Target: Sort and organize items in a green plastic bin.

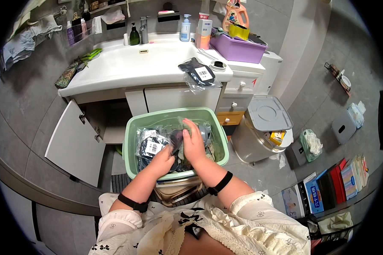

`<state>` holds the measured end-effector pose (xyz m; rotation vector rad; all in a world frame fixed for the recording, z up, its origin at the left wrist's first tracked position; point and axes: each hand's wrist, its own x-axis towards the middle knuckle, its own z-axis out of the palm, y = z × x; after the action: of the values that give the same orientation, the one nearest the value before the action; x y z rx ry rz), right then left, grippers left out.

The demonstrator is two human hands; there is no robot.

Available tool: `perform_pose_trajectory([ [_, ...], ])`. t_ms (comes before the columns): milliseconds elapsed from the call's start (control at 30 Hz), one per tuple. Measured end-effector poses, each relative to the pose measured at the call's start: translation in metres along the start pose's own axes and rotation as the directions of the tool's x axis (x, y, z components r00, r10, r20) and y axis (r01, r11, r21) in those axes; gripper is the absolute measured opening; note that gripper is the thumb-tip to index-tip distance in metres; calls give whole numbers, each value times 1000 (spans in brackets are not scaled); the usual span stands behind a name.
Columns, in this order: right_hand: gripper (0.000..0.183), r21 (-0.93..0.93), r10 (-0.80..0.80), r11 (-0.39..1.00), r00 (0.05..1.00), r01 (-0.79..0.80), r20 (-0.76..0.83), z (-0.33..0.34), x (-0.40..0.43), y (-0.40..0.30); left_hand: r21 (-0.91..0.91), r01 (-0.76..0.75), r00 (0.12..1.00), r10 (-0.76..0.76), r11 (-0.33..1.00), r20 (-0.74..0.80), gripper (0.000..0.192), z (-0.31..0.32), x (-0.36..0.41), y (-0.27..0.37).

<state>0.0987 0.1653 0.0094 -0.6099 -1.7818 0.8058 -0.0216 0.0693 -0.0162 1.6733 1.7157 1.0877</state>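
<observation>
Both my hands are over a light green plastic basin (pixel 175 175) in front of the sink cabinet. My left hand (pixel 162 162) pinches the lower edge of a clear plastic bag with a dark purplish item (pixel 176 137) in it. On the other side of that bag is my right hand (pixel 194 143), its fingers held together and the thumb against the plastic. Left of it in the basin lies a dark item in a clear bag with a barcode label (pixel 153 147). More bagged dark and grey items (pixel 205 132) fill the basin, partly hidden by my hands.
Another bagged black item (pixel 201 74) hangs over the rim of the white sink (pixel 121 71). A cabinet door (pixel 76 143) stands open at left. To the right are a lidded bin (pixel 258 143), drawers (pixel 234 104) and a purple storage box (pixel 239 49). Books (pixel 332 185) stand farther right.
</observation>
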Motion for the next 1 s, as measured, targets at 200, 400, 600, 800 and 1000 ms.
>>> perform_pose_trajectory([
  [200,36,-79,-118,988,980,131,158,3,-3,1,-8,-79,986,77,997,-150,44,2,-1,11],
  [400,38,-44,-276,945,859,325,431,7,-11,-24,64,-87,996,89,994,-30,40,-5,3,10],
  [600,34,-142,-174,969,964,204,199,1,-9,-25,4,5,1000,-5,1000,7,44,-2,-1,12],
  [800,32,92,89,992,996,-88,-1,-2,1,2,130,-173,984,178,976,-29,54,-2,-4,15],
  [1000,35,145,282,946,957,-288,60,0,1,9,21,-69,992,70,997,-105,57,-3,-5,10],
])
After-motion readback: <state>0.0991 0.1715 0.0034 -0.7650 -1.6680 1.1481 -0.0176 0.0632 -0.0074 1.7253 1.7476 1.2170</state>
